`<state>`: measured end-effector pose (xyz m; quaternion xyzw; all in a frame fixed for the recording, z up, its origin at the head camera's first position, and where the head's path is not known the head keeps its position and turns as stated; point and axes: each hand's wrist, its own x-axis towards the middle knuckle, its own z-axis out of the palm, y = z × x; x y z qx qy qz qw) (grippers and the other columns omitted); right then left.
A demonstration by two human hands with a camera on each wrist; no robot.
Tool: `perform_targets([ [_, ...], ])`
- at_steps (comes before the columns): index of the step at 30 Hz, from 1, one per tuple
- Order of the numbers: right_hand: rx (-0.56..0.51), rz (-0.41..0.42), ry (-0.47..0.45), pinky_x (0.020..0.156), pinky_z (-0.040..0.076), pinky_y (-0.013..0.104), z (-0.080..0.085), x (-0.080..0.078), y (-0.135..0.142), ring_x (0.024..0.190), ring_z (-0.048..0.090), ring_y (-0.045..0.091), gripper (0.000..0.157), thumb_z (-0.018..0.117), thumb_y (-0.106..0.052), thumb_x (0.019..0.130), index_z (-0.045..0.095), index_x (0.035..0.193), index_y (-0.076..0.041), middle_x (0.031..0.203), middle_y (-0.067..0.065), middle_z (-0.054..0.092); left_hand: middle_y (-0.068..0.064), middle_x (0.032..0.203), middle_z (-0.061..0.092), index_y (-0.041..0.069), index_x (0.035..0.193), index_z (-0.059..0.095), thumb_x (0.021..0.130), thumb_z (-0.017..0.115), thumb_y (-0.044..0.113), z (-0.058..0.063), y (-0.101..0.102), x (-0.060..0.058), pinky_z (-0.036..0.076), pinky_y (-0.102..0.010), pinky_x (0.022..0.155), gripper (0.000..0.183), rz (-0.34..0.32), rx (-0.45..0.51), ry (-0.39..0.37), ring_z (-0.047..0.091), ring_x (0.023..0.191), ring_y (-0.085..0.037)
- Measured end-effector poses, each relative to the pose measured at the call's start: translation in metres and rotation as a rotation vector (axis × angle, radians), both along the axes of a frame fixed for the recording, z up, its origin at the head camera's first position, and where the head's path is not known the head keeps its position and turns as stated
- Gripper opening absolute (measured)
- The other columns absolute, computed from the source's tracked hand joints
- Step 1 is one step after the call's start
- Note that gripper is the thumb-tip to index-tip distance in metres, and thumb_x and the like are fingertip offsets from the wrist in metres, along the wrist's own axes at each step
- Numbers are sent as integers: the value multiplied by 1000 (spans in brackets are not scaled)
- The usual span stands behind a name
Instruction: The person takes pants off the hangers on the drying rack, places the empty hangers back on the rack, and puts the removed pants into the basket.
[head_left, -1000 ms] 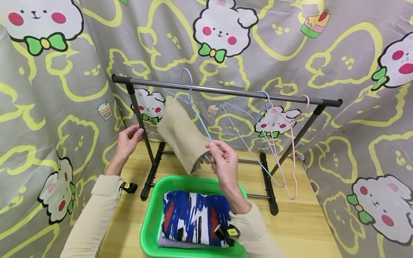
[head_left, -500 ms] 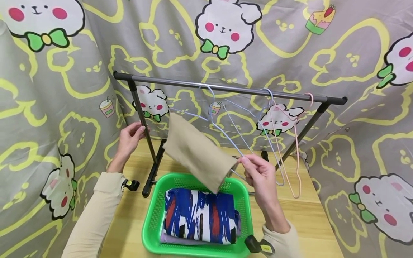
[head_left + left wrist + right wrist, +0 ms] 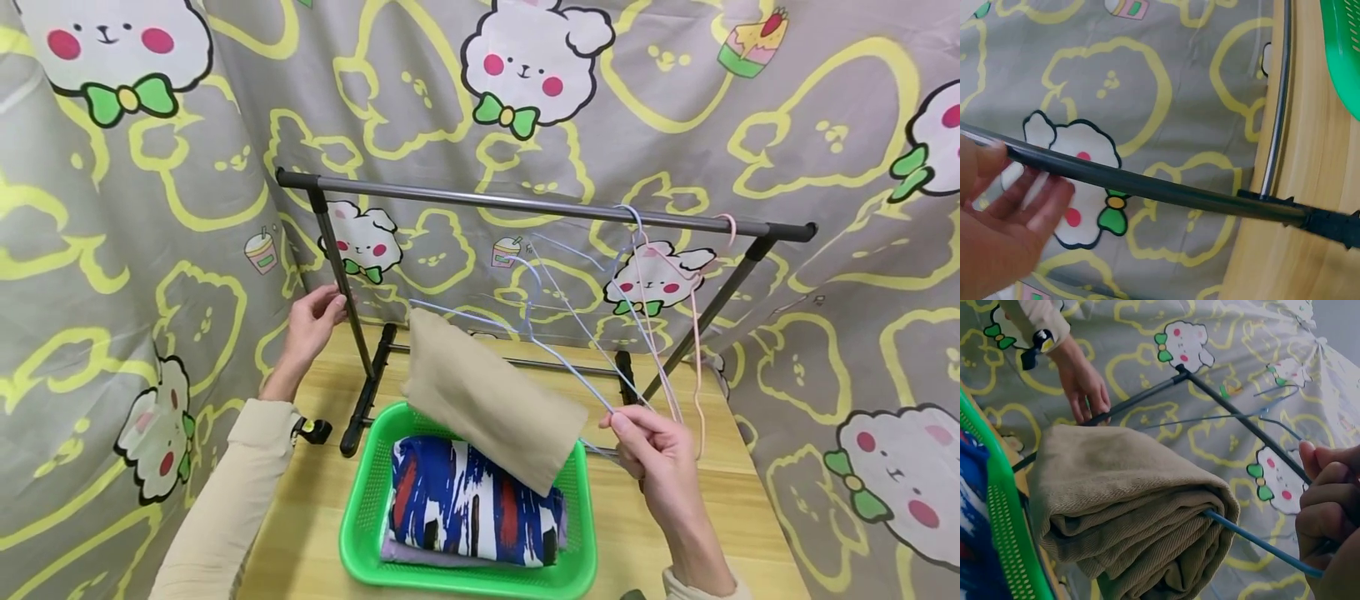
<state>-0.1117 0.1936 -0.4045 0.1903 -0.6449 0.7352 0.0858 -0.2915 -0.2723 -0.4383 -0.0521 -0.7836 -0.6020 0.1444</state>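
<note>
My right hand pinches one side of a light blue clothes hanger near its lower corner. Folded khaki trousers hang over the hanger's lower bar, tilted down to the right, above the basket. The hanger's hook is off the rail, below it. In the right wrist view, the thick folded layers of the trousers show around the blue bar. My left hand holds the left upright post of a dark metal clothes rack, thumb on one side and fingers on the other, as the left wrist view shows.
A green plastic basket with folded clothes, a blue-white-red patterned one on top, stands in front of the rack on a wooden table. A blue hanger and a pink hanger hang at the rail's right. A patterned curtain surrounds everything.
My right hand has moved the hanger and trousers right and down, toward me; the hook has come off the rail. My left hand stays at the post.
</note>
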Motion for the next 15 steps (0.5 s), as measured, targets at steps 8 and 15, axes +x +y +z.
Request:
perform_targets([
  [8, 19, 17, 46, 32, 15, 25, -12, 9, 15, 41, 21, 14, 21, 42, 16, 92, 62, 92, 9, 52, 3, 30, -22, 121, 58, 0, 132, 51, 98, 51, 18, 1, 1, 29, 49, -49, 87, 39, 24, -349, 64, 59, 105, -37],
  [15, -64, 110, 97, 33, 13, 24, -14, 9, 21, 42, 19, 13, 30, 35, 23, 90, 62, 94, 11, 53, 3, 30, -9, 114, 63, 8, 117, 63, 97, 55, 18, 12, 31, 69, 50, -45, 87, 24, -104, -395, 136, 59, 104, -23],
])
